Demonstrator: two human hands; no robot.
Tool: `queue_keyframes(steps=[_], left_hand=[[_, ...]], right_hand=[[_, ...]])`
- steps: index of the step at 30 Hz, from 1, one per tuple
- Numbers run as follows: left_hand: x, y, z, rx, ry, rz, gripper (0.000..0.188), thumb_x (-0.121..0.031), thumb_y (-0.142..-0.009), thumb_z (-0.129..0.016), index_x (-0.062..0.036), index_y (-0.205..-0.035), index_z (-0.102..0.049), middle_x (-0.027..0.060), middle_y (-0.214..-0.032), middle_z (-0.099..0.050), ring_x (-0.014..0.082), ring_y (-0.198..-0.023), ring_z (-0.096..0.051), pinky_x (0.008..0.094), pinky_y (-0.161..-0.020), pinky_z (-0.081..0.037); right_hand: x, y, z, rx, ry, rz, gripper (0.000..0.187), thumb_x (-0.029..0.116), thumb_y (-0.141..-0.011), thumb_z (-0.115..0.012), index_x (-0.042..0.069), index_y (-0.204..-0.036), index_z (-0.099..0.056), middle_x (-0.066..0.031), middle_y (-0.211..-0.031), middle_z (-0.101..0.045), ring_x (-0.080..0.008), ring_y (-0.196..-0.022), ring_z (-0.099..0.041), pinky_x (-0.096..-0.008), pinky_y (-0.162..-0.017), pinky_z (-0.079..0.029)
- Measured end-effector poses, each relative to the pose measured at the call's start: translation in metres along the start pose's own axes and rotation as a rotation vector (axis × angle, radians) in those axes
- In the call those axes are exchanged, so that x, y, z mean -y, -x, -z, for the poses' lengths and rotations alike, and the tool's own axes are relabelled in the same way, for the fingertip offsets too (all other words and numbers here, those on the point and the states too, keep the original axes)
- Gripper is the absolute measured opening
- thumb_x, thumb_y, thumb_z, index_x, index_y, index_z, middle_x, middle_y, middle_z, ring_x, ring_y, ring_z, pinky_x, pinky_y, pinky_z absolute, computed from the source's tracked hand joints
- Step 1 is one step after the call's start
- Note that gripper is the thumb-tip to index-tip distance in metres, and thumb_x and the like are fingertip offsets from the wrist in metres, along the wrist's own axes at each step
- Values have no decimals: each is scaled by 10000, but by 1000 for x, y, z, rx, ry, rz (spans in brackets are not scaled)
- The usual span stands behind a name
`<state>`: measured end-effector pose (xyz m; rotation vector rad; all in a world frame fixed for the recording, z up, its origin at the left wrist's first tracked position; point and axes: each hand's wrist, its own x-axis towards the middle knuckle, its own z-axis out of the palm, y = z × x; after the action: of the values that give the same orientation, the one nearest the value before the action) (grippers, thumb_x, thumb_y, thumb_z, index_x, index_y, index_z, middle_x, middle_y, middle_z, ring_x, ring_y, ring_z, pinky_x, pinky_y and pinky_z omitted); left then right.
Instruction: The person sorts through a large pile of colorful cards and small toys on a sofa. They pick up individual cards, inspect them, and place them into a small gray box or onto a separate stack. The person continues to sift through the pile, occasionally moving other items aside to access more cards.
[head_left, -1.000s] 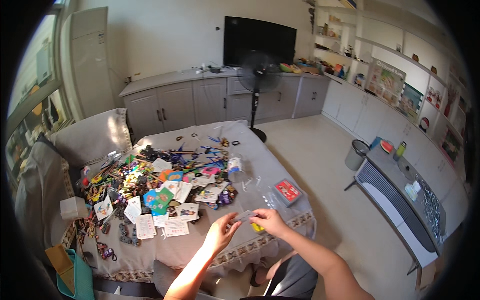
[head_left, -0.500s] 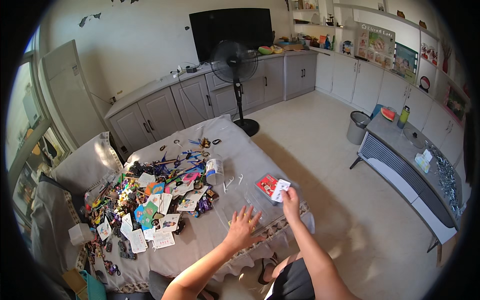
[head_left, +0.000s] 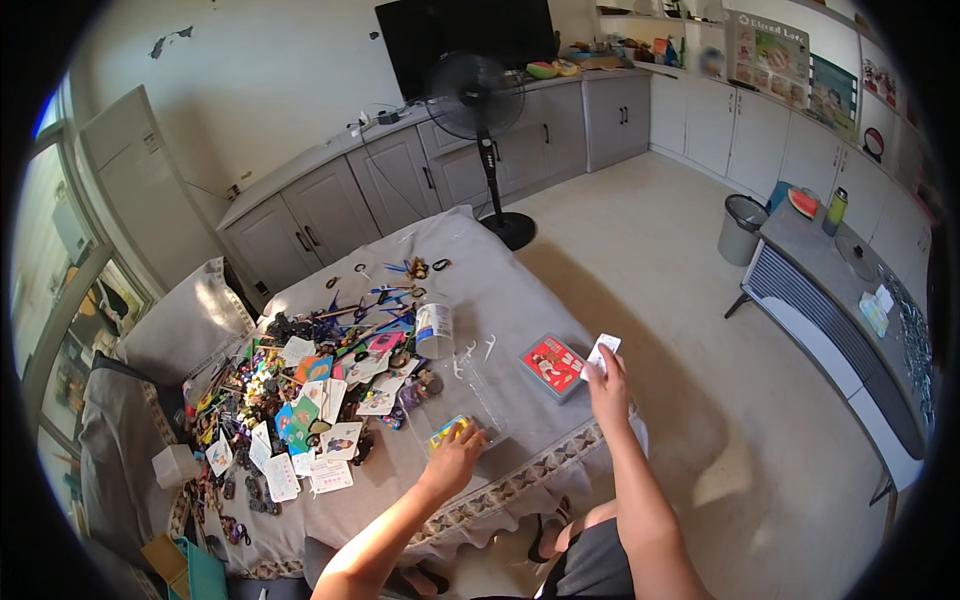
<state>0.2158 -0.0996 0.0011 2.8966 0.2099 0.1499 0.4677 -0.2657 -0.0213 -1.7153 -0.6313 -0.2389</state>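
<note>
My right hand [head_left: 606,385] pinches a white card [head_left: 604,350] at its lower end, just off the right side of a flat box with a red picture card [head_left: 552,366] in it. My left hand [head_left: 455,462] reaches into a clear plastic tray [head_left: 488,420] near the table's front edge. Its fingers are curled onto a small yellow-and-blue thing [head_left: 447,430], partly hidden beneath them. Left of that tray, picture cards [head_left: 340,440] lie scattered over a large heap of small toys [head_left: 270,380].
A clear tub [head_left: 434,330] and small white plastic pieces [head_left: 489,347] are on the cloth-covered table [head_left: 475,260]. Beyond it stands a black fan [head_left: 490,150]. A grey bin [head_left: 741,232] and a low cabinet [head_left: 800,270] are to the right. A teal box [head_left: 196,570] is at lower left.
My left hand has moved left, and its spread fingers have closed onto the yellow-and-blue thing. My right hand, still holding the card, has shifted away from the red-carded box. The view has tilted.
</note>
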Motion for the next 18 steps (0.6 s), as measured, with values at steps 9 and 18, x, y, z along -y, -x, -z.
queue_keyframes(steps=[9, 18], left_hand=[[-26, -8, 25, -228, 103, 31, 573, -329, -730, -710, -15, -1173, -530, 180, -1250, -501, 397, -1217, -396, 447, -996, -360], [-30, -51, 38, -362, 230, -18, 302, -171, -761, -661, -8, -1011, -617, 174, -1119, -587, 377, -1129, -482, 426, -972, -382]], right_hand=[[6, 9, -20, 336, 321, -88, 1157, 257, -542, -855, -23, -1385, -114, -243, -1240, -340, -378, -1150, -392, -399, -980, -359], [-34, 10, -28, 152, 168, -11, 828, 277, -668, -763, -47, -1288, -320, -230, -1205, -408, -358, -1116, -443, -411, -924, -392]])
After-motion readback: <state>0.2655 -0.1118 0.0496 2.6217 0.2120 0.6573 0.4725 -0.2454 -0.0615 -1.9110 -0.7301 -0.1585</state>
